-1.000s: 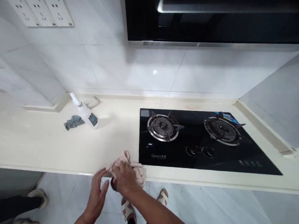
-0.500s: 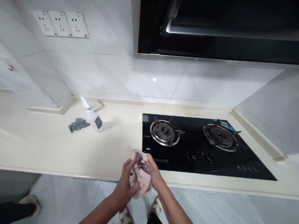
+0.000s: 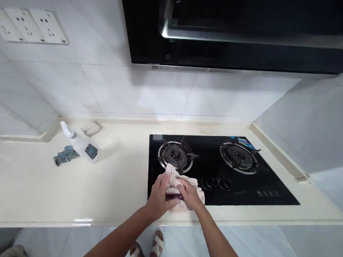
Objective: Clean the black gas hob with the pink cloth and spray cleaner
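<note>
A pale pink cloth (image 3: 173,181) with a dark purple patch is bunched between my two hands, over the front left part of the black gas stove (image 3: 211,194). My left hand (image 3: 159,198) grips the cloth's left side, fingers bent over it. On the other side my right hand (image 3: 190,193) is closed on the folds. The cloth's top corner reaches the left burner (image 3: 175,154); its lower part overlaps the stove's front edge. Whether it presses on the glass I cannot tell.
A white spray bottle (image 3: 81,143) stands on the cream countertop (image 3: 120,179) at the left, beside a crumpled grey-blue rag (image 3: 65,156). The right burner (image 3: 238,156) has raised pan supports. A dark range hood (image 3: 234,51) overhangs the stove. Behind is a tiled wall.
My hands have carried the cloth from the counter's front edge onto the stove, and it is now more spread out. The view has shifted right.
</note>
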The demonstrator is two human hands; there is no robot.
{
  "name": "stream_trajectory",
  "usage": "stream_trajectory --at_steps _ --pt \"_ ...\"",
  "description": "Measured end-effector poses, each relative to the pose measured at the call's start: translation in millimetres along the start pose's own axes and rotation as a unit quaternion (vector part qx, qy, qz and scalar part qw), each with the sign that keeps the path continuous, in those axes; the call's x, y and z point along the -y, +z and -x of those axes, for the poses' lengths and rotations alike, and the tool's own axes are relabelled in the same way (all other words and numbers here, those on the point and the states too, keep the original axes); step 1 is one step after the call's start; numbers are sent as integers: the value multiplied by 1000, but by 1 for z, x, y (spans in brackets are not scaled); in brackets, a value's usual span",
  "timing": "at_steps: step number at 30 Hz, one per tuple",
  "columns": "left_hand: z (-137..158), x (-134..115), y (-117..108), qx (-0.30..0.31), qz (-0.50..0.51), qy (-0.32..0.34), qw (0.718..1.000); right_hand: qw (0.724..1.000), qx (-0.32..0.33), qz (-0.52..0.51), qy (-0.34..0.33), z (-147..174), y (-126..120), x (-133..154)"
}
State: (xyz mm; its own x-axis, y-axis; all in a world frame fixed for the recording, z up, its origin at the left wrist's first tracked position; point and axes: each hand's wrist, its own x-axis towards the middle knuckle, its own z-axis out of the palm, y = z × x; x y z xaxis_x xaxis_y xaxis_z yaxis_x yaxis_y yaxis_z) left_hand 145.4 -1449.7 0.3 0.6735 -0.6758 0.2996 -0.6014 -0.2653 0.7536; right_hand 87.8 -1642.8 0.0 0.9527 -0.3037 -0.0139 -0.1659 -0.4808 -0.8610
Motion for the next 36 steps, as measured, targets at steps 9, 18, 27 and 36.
stream_trajectory --at_steps 9,18,27,36 --pt "0 5 13 126 -186 -94 970 980 -90 163 -72 49 -11 -27" --pt "20 -11 15 64 -159 -78 982 962 -223 158 -7 49 -58 -22" --pt "-9 -30 3 30 -240 -164 956 954 -150 260 16 -57 -51 -24" --pt "2 -38 -3 135 -222 -79 963 919 -174 350 -46 -11 -10 -66"
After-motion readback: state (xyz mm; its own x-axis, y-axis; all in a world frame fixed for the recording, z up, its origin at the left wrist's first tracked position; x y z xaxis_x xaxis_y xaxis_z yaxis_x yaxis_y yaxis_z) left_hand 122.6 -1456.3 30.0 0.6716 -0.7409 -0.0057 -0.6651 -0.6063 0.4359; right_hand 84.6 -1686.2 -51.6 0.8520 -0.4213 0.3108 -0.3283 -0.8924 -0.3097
